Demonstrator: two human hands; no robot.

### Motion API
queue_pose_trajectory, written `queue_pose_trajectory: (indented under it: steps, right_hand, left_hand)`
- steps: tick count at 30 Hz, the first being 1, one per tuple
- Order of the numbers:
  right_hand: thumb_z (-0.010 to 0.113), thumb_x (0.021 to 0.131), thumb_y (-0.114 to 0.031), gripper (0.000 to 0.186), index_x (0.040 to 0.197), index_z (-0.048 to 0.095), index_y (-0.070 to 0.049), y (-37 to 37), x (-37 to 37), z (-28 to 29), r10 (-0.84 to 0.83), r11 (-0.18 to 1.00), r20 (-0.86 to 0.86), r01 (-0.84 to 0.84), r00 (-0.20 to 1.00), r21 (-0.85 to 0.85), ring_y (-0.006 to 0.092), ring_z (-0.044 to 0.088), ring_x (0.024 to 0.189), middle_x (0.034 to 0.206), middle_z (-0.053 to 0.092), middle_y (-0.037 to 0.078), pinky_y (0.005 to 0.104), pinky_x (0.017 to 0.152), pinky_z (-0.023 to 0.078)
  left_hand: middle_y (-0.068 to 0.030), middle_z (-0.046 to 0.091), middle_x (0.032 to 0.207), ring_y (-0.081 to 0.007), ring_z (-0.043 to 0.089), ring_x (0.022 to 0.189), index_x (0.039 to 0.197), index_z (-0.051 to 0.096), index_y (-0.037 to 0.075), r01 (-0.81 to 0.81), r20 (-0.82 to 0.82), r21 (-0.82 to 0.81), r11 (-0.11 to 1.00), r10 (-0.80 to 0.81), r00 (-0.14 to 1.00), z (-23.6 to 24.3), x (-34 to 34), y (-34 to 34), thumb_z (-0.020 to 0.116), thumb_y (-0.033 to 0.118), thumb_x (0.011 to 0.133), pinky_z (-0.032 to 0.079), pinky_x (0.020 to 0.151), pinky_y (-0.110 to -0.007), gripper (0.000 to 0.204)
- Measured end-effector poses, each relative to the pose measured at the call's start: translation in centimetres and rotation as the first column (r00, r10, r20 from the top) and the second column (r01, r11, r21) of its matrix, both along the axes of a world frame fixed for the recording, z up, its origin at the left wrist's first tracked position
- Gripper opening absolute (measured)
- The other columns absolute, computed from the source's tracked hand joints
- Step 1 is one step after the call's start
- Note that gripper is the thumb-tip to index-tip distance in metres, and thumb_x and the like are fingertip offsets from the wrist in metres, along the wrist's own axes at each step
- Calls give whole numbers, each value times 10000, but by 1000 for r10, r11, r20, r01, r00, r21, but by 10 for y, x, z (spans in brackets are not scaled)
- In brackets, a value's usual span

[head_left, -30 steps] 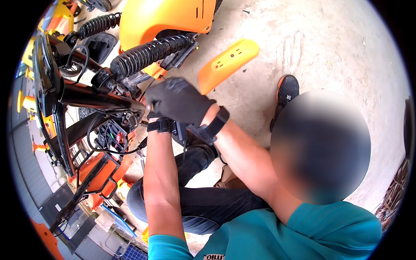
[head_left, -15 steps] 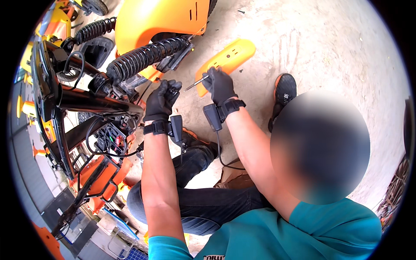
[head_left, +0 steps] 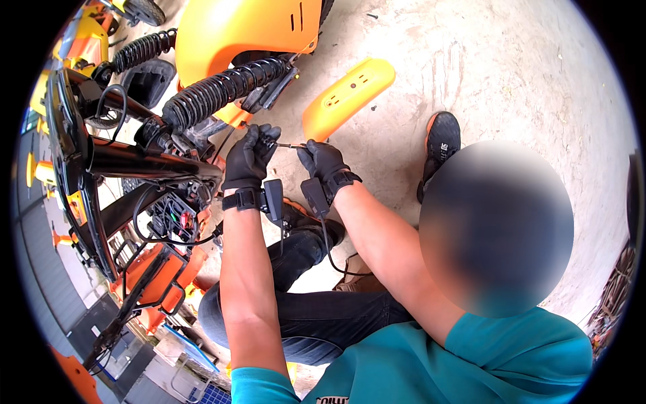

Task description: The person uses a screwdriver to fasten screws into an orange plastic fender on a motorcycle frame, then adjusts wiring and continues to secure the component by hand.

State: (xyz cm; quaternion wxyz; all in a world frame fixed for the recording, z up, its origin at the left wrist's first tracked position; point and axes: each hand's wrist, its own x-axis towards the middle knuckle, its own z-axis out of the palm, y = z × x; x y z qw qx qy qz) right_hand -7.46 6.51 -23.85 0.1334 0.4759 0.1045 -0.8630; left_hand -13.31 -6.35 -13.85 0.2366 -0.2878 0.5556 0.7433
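Note:
Both my hands wear black gloves and have dark boxes strapped at the wrists. My right hand (head_left: pixel 325 161) pinches a thin metal rod (head_left: pixel 289 145), which looks like a driver bit. Its far end reaches the fingers of my left hand (head_left: pixel 246 161). That left hand is closed around something small and dark that I cannot make out. Just left of it stands a partly stripped vehicle with a black tubular frame (head_left: pixel 141 161), a black coil shock absorber (head_left: pixel 222 92) and an orange fender (head_left: pixel 245 27). An orange-yellow cover (head_left: pixel 350 93) lies on the floor beyond my right hand.
Small screws (head_left: pixel 373 108) lie on the concrete floor near the cover. Wiring (head_left: pixel 178 219) and orange body panels (head_left: pixel 145 276) hang off the vehicle near my left forearm. My shoe (head_left: pixel 441 145) rests on the floor at right. Other orange vehicles (head_left: pixel 87 40) stand at the far left.
My right hand has moved left and toward me, bringing the metal rod from a gap to the left hand's fingers. The left hand has hardly moved.

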Motion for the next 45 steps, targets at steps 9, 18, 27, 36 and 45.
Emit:
queue_pose_trajectory:
  steps: [9,18,27,36,45]
  right_hand:
    - [524,900,-140,155,919,539,13,1,0,25,102,988,46,-95,994,-122,152,619,713,853,587,103,190,615,555]
    - [449,893,-92,165,1054,456,-54,31,-32,38,89,934,-186,-17,979,356,152,596,662,857,590,111,296,631,547]
    - [582,798,-150,250,991,499,-14,23,-49,161,764,356,-440,260,472,897,269,617,693,787,589,179,356,641,478]
    - [512,847,-22,261,1101,449,-18,73,-76,105,392,459,-442,245,807,854,144,616,720,839,589,106,264,606,530]
    - [475,888,-50,127,964,500,49,38,-18,27,7,983,-146,21,989,184,224,607,842,946,560,164,287,745,565]
  left_hand:
    - [-103,658,989,-182,616,934,1005,573,79,7,7,-34,999,-6,1000,2,-2,5,509,299,913,459,781,-288,247]
    - [-83,657,974,-189,614,935,1016,579,52,40,13,-66,997,-39,999,-11,-7,-1,519,286,910,481,823,-325,264]
    - [-83,621,960,-170,607,795,1028,569,31,171,-321,-101,980,-195,927,-38,-6,-20,473,181,900,498,675,-268,220]
    - [-125,603,1086,-240,572,1041,1089,538,29,99,16,79,992,-100,995,-2,-6,-6,487,306,923,462,889,-377,326]
    - [-100,623,1068,-222,575,1042,1088,551,35,109,7,90,990,-110,994,-3,-8,-1,506,311,912,449,906,-358,330]
